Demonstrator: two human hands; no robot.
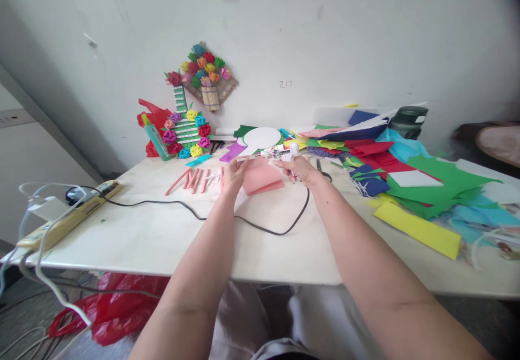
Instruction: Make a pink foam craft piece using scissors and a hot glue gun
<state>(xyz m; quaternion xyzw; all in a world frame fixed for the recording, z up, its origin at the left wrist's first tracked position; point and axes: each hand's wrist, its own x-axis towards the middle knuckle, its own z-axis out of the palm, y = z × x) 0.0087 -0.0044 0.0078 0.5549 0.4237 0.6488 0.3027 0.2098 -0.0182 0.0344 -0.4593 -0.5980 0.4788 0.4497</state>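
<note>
Head view: right hand clamps a white glue gun, one o'clock from pink paper; left hand pinches a thin strip. A forearm snagging the black cord could jerk the gun.

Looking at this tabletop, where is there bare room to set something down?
Front left, between the power strip, black cord and left forearm; also between it and the right forearm, nearer than the cord. The right side is crowded with coloured paper.
</note>
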